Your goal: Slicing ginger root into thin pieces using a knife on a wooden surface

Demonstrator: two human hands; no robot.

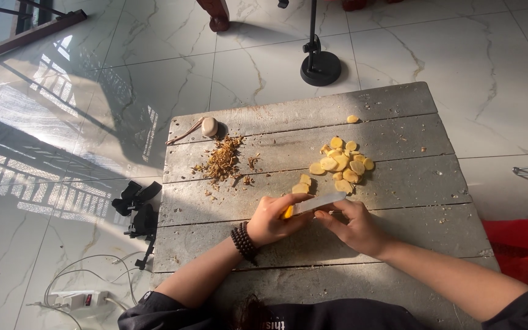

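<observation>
Your left hand (pixel 271 220) grips a small yellow root piece (pixel 288 212) w/ fingers closed; right hand (pixel 354 225) fingers hold the knife (pixel 319 203). Piece prob. firm, slick – hold well back from blade. Slices (pixel 342 165) on table (pixel 398 183) – thin, light.

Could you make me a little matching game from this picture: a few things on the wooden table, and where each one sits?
Things:
1. yellow slices
2. brown peelings
3. knife
4. bead bracelet

Places:
A. on the left wrist
B. heaped at the table's left middle
C. held between both hands, near the table's front
D. piled right of the table's middle

Pairs: 1-D, 2-B, 3-C, 4-A
</observation>
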